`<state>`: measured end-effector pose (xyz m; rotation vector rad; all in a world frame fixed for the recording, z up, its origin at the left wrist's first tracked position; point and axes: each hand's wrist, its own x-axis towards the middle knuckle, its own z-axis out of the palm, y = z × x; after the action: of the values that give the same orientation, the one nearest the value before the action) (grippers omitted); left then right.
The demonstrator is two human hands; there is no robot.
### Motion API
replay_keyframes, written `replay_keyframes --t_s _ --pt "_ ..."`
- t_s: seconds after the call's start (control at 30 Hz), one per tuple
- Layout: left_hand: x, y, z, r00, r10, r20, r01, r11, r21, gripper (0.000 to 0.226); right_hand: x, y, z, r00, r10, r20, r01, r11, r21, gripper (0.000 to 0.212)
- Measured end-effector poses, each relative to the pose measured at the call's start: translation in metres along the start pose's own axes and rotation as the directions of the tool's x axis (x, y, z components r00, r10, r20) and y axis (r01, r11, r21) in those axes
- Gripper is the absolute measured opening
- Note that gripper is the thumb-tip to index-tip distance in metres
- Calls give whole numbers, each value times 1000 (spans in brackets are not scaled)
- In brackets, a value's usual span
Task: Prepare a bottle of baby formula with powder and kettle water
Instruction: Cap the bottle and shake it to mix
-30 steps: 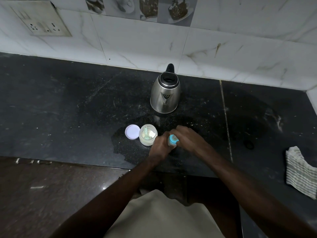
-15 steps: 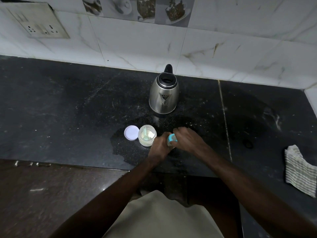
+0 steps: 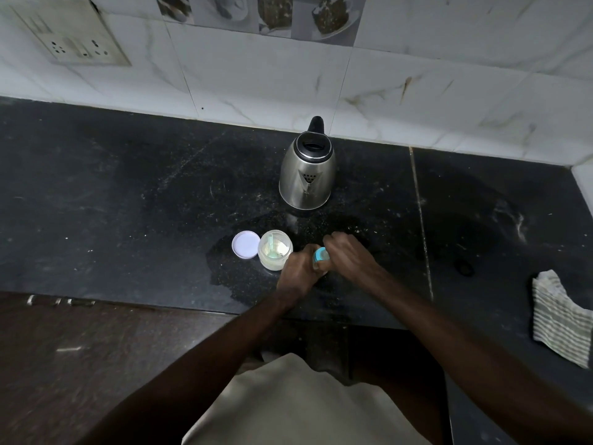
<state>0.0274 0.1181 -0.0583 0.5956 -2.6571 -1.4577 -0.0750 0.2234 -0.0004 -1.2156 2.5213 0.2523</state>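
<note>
A baby bottle with a teal collar (image 3: 321,255) stands near the front of the black counter (image 3: 128,203), mostly hidden by my hands. My left hand (image 3: 300,268) is wrapped around its body. My right hand (image 3: 348,255) is closed over its top, covering the cap. Just left of my hands stands an open clear jar of pale formula powder (image 3: 275,253) with a scoop inside. The jar's white lid (image 3: 245,244) lies flat beside it. A steel kettle (image 3: 307,175) with a black lid stands behind, near the wall.
A striped cloth (image 3: 560,316) lies at the counter's right edge. The counter around the jar and my hands looks wet. A tiled wall with a socket plate (image 3: 73,43) closes the back. The counter's front edge runs just below my wrists.
Both hands have stayed on the bottle, with only a small shift of the right hand over the top. Jar, lid and kettle have not moved.
</note>
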Motion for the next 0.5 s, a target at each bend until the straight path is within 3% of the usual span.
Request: replay_keyframes --t_s 0.13,0.37,0.5 --pt "0 0 0 1000 19 9 -19 1000 -13 45 -4 -3 1 999 23 29 -22 1000 -17 47" --pt "1 1 2 1000 25 -19 -25 1000 -4 47 -16 6 -1 971 -239 -2 236 958 -163 48" --pt "1 1 3 999 39 -33 -38 999 3 47 -16 20 -6 913 -406 18 388 856 -341 39"
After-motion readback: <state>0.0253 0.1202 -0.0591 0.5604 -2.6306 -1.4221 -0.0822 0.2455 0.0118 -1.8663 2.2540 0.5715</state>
